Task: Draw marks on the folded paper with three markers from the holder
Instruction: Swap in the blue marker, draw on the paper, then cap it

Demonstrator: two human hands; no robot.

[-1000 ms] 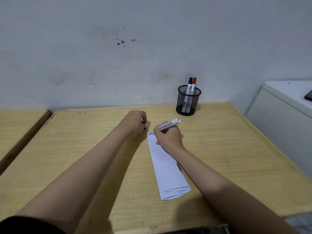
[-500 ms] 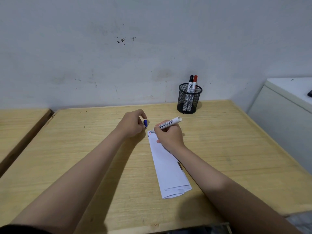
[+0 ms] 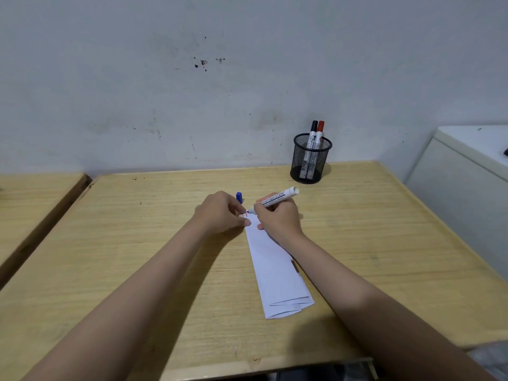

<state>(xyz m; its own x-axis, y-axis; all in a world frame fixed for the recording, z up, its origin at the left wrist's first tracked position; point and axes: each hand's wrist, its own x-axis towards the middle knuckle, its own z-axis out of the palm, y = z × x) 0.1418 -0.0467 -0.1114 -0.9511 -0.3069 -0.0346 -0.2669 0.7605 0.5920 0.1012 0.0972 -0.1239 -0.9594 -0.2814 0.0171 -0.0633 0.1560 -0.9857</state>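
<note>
Folded paper lies mid-surface, with bare wood all round it and its near end short of the front edge. Right hand fingers clamp a marker at its far end; left hand fingers press there together. Mesh holder, back by the wall, keeps two markers. Blue cap stands just beyond the left hand.

You face a scuffed pale wall behind a light wooden table. A second wooden table stands to your left, a white cabinet to your right.
</note>
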